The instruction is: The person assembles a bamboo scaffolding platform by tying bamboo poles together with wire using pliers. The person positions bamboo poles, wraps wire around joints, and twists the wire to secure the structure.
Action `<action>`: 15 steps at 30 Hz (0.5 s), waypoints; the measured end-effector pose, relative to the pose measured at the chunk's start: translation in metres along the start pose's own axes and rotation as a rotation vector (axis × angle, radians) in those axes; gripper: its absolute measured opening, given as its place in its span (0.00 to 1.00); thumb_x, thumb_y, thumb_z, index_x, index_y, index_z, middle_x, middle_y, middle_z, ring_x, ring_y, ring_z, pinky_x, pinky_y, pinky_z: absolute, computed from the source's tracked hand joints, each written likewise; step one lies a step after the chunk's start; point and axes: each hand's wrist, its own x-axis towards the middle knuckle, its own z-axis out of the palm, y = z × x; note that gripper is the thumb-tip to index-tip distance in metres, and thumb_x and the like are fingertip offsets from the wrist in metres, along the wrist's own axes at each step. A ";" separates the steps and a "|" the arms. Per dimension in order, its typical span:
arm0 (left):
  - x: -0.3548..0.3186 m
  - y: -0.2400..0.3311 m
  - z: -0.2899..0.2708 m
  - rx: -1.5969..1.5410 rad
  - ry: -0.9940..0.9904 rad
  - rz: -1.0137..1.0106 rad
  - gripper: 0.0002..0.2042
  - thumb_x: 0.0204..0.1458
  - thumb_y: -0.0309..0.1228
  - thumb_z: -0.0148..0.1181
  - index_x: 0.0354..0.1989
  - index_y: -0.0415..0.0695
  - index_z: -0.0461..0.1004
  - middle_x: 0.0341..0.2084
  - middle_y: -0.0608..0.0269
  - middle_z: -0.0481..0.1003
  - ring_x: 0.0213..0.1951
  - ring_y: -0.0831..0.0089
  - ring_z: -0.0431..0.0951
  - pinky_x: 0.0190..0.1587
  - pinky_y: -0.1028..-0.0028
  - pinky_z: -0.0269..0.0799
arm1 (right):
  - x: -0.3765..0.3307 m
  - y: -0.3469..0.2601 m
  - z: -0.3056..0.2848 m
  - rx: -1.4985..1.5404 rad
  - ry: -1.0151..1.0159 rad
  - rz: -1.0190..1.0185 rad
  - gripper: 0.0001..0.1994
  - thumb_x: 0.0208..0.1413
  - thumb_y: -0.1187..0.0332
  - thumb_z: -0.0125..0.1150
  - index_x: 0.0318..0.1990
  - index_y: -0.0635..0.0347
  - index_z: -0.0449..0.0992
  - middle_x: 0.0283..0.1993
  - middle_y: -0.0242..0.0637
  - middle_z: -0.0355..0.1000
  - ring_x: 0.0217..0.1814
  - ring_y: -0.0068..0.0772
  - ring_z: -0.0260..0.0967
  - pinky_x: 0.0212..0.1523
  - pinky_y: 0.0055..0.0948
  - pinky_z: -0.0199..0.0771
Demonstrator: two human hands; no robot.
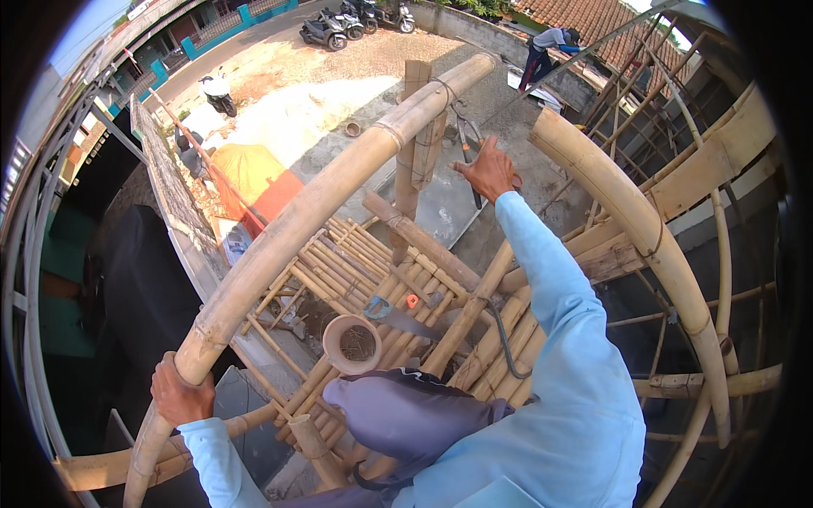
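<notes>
Your left hand [182, 391] wraps the thick bamboo pole [318, 199]; your right hand [493, 173] spreads thumb and forefinger beside pliers [466, 151], other fingers' grip unclear. Wire [443, 86] already loops the pole near the post [407, 190]; tightening seems left.

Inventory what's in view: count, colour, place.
left bamboo pole: one, tan, diagonal
right bamboo pole: one, tan, right
scaffold poles: many, tan, right
hand tool: one, black-orange, upper centre
slatted platform: one, tan, below
bucket: one, pinkish, lower centre
saw: one, blue handle, beside bucket
small object: one, orange, by saw
tarp: one, orange, left
scooters: several, mostly dark, top
person: one, dark trousers, upper right
left hand: one, blue-sleeved, gripping left bamboo pole
right hand: one, blue-sleeved, at hand tool
</notes>
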 end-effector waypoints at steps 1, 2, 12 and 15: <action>0.001 0.003 0.000 -0.003 0.000 -0.001 0.27 0.34 0.31 0.73 0.49 0.45 0.74 0.37 0.57 0.74 0.43 0.52 0.76 0.49 0.57 0.71 | -0.002 0.004 -0.003 0.046 0.036 -0.051 0.41 0.41 0.44 0.80 0.48 0.70 0.66 0.37 0.60 0.78 0.43 0.63 0.79 0.45 0.50 0.78; 0.002 0.007 -0.001 -0.006 -0.001 -0.005 0.27 0.34 0.31 0.73 0.49 0.45 0.74 0.37 0.57 0.74 0.43 0.52 0.76 0.49 0.57 0.71 | -0.001 0.004 -0.008 0.046 0.039 -0.043 0.41 0.40 0.44 0.80 0.48 0.69 0.66 0.38 0.60 0.78 0.43 0.63 0.79 0.45 0.51 0.78; 0.012 -0.010 0.008 -0.040 -0.021 -0.010 0.26 0.33 0.35 0.74 0.46 0.45 0.75 0.36 0.57 0.76 0.43 0.56 0.77 0.49 0.59 0.72 | 0.028 -0.012 -0.005 0.257 -0.143 -0.114 0.32 0.44 0.52 0.78 0.47 0.67 0.70 0.38 0.51 0.76 0.39 0.49 0.71 0.40 0.44 0.71; 0.017 -0.009 0.020 -0.065 -0.048 0.024 0.26 0.33 0.38 0.75 0.44 0.45 0.75 0.36 0.56 0.76 0.44 0.57 0.78 0.50 0.60 0.72 | 0.043 0.055 0.008 0.575 -0.337 -0.043 0.23 0.49 0.58 0.75 0.44 0.65 0.73 0.33 0.40 0.74 0.28 0.34 0.64 0.29 0.36 0.65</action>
